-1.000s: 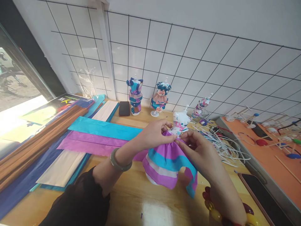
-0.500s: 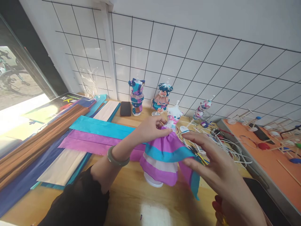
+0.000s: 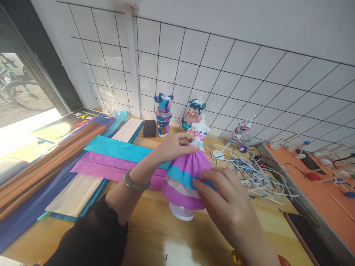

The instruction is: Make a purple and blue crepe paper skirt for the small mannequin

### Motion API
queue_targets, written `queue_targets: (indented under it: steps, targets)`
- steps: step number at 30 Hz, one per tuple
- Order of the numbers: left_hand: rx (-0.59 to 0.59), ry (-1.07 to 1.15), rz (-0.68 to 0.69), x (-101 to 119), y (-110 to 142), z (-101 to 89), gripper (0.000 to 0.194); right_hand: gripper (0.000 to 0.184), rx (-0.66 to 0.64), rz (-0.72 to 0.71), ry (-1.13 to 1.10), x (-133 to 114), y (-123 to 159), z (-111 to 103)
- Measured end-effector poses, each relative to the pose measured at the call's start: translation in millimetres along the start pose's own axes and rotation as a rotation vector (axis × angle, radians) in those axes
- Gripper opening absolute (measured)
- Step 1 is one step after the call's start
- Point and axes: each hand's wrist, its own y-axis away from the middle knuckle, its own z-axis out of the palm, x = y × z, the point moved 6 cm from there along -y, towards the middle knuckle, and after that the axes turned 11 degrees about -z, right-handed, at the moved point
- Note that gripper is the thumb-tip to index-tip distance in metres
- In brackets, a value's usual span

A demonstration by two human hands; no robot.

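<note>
A small white dress form [image 3: 200, 130] with pink and blue patterned bodice stands slightly tilted on its round base [image 3: 181, 212]. It wears a gathered paper skirt [image 3: 184, 188] banded in purple, blue and white. My left hand [image 3: 180, 147] closes around the waist, its thumb pressing the skirt's gathered top against the form. Lower down on the right side, my right hand [image 3: 229, 201] has its thumb and fingers closed on the skirt's blue band. Its palm hides that side of the skirt.
Strips of blue paper [image 3: 119, 147], purple paper [image 3: 105, 164] and brown paper [image 3: 55, 157] lie on the left. A phone [image 3: 149, 128] and other dressed forms [image 3: 164, 116] stand by the grid wall. Tangled cords [image 3: 257, 173], another phone [image 3: 307, 232] and an orange tray [image 3: 330, 199] are right.
My right hand left the waist, opened, and moved down to the skirt's right side. The trailing skirt end no longer hangs out. The form shifted left and stands straighter; my left hand stayed at the waist.
</note>
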Motion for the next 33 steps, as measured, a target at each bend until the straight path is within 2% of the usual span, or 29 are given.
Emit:
queue_targets:
  steps: [4, 7, 9, 11, 13, 16, 17, 19, 22, 24, 33]
  targets:
    - [-0.044, 0.085, -0.008, 1.0, 0.7, -0.1, 0.033, 0.020, -0.066, 0.011, 0.006, -9.6, -8.0, 11.4]
    - [-0.032, 0.075, -0.001, 1.7, 1.0, -1.5, 0.034, 0.017, -0.135, 0.056, -0.040, -10.4, -8.6, 18.6]
    - [-0.031, 0.061, 0.013, 2.4, 1.3, -2.5, 0.035, 0.011, -0.108, 0.089, -0.155, -8.4, -6.8, 14.7]
    - [-0.067, 0.042, 0.038, 3.6, 2.2, -1.8, 0.035, 0.010, -0.009, 0.128, -0.303, -2.2, -3.6, 4.7]
    - [-0.123, 0.009, 0.070, 5.2, 4.0, 0.3, 0.035, 0.007, 0.117, 0.253, -0.389, 14.0, 3.5, -4.9]
    - [-0.199, -0.061, 0.127, 9.0, 8.3, 4.5, 0.034, 0.008, 0.260, 0.601, -0.386, 50.3, 23.7, -6.5]
    - [-0.220, -0.090, 0.143, 10.3, 9.8, 6.2, 0.034, 0.011, 0.262, 0.697, -0.425, 60.3, 29.9, -1.2]
    - [-0.255, -0.142, 0.164, 12.5, 12.6, 9.4, 0.033, 0.019, 0.195, 0.803, -0.602, 72.5, 36.7, 16.0]
    - [-0.274, -0.154, 0.175, 14.7, 14.7, 10.9, 0.034, 0.028, 0.011, 0.815, -0.885, 73.1, 37.5, 40.2]
    - [-0.276, -0.148, 0.179, 15.6, 14.9, 10.3, 0.034, 0.033, -0.072, 0.796, -0.978, 69.6, 37.0, 47.3]
    - [-0.295, -0.171, 0.192, 17.4, 17.5, 8.8, 0.034, 0.039, -0.131, 0.732, -1.082, 66.0, 43.0, 49.8]
